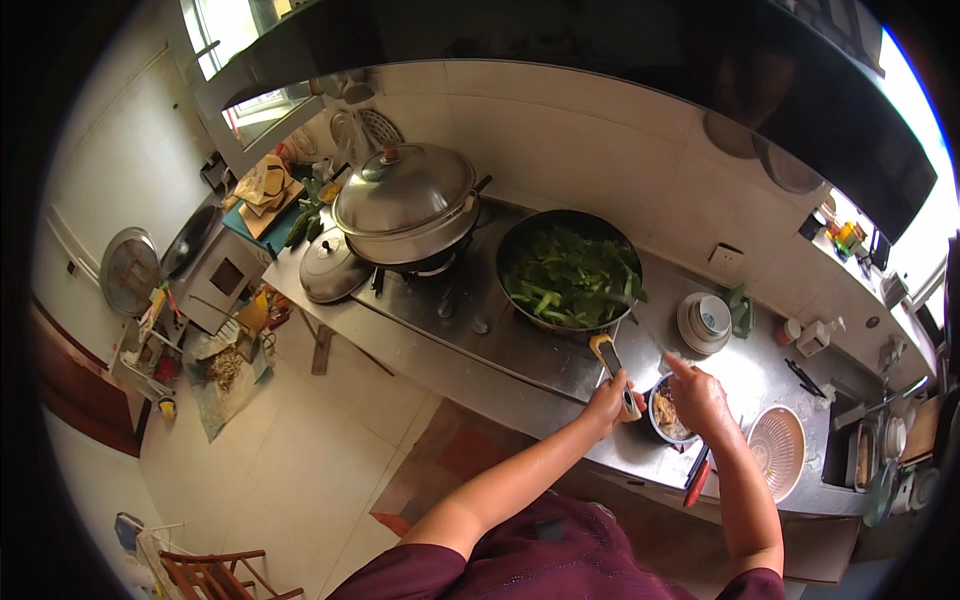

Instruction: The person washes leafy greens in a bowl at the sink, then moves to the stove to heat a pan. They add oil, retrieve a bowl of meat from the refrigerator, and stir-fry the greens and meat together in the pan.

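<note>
My left hand (613,405) grips the yellow and dark handle (606,352) of a wok on the stove. The wok (637,259) is heaped with leafy greens (566,274), some leaves hanging over its right rim. To the right, my right hand (697,397) hovers at a small bowl (652,424), its index finger stretched toward the wok. Pale and brown food (666,412) shows in the bowl, partly hidden by this hand. The rest of its fingers are covered from view, so I cannot tell whether they hold anything. A red-handled kitchen tool (697,484) lies beneath my right forearm.
A large lidded steel pot (409,199) occupies the left burner, beside a loose metal lid (330,270). Stacked bowls (705,322) stand right of the wok. A plastic colander (780,454) sits near the sink (838,450). The range hood (570,45) overhangs the counter.
</note>
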`<action>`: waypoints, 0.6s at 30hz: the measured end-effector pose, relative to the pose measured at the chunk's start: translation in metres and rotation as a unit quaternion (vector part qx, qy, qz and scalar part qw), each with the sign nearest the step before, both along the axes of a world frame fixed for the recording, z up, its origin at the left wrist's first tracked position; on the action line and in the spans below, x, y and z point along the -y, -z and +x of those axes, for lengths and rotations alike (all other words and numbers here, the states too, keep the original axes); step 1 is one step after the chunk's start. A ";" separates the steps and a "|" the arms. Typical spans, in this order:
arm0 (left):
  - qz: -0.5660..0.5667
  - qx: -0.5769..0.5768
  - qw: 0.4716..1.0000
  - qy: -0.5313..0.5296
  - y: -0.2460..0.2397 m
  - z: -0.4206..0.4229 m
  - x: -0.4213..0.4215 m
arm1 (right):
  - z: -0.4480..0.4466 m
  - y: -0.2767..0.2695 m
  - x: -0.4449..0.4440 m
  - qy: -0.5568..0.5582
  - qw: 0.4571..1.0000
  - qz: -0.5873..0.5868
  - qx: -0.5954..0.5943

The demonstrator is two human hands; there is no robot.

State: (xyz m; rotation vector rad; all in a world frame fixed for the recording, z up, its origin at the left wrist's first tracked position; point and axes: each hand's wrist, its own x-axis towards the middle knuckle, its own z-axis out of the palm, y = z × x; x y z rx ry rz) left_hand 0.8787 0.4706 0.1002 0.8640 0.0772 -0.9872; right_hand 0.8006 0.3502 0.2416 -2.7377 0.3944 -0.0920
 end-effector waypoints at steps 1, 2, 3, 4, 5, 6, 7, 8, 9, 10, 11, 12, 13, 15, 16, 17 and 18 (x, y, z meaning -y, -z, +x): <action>0.005 -0.011 1.000 0.007 -0.005 0.002 -0.006 | 0.010 0.002 -0.007 0.005 0.997 -0.045 -0.065; 0.009 -0.007 1.000 0.028 -0.005 0.007 -0.010 | 0.026 0.003 -0.018 -0.003 0.991 -0.080 -0.111; 0.021 0.003 1.000 0.013 -0.013 0.004 -0.008 | 0.043 0.013 -0.025 -0.009 0.982 -0.108 -0.155; 0.016 0.025 0.999 0.042 -0.003 0.006 -0.007 | 0.061 0.021 -0.035 -0.015 0.979 -0.125 -0.159; 0.010 0.046 0.996 0.076 0.005 0.008 -0.004 | 0.076 0.028 -0.043 -0.016 0.976 -0.141 -0.165; 0.033 0.067 0.990 0.116 -0.006 0.006 -0.004 | 0.087 0.040 -0.042 0.001 0.975 -0.155 -0.162; 0.032 0.064 0.990 0.120 -0.004 0.009 -0.006 | 0.102 0.050 -0.047 0.004 0.973 -0.169 -0.154; 0.029 0.060 0.990 0.127 0.002 0.009 -0.006 | 0.109 0.056 -0.049 0.006 0.971 -0.185 -0.149; 0.031 0.054 0.990 0.124 0.007 0.014 -0.013 | 0.113 0.046 -0.057 -0.004 0.970 -0.181 -0.160; 0.048 0.022 0.993 0.105 -0.009 0.016 -0.024 | 0.110 0.026 -0.061 -0.009 0.969 -0.176 -0.172; 0.051 0.010 0.992 0.112 -0.008 0.018 -0.028 | 0.107 0.014 -0.061 -0.011 0.968 -0.171 -0.185; 0.050 -0.001 0.992 0.120 -0.009 0.018 -0.029 | 0.096 0.012 -0.053 -0.026 0.960 -0.181 -0.212; 0.051 -0.011 0.991 0.126 -0.009 0.019 -0.029 | 0.083 0.019 -0.043 -0.035 0.959 -0.211 -0.183; 0.040 -0.018 0.985 0.167 -0.006 0.024 -0.030 | 0.072 0.004 -0.033 -0.020 0.961 -0.197 -0.193; 0.038 -0.019 0.986 0.162 -0.005 0.025 -0.033 | 0.075 -0.019 -0.036 0.006 0.965 -0.166 -0.205; 0.036 -0.021 0.987 0.156 -0.003 0.028 -0.035 | 0.079 -0.038 -0.037 0.031 0.966 -0.135 -0.217; 0.021 -0.024 0.987 0.155 -0.003 0.026 -0.036 | 0.071 -0.041 -0.027 0.028 0.988 -0.100 -0.119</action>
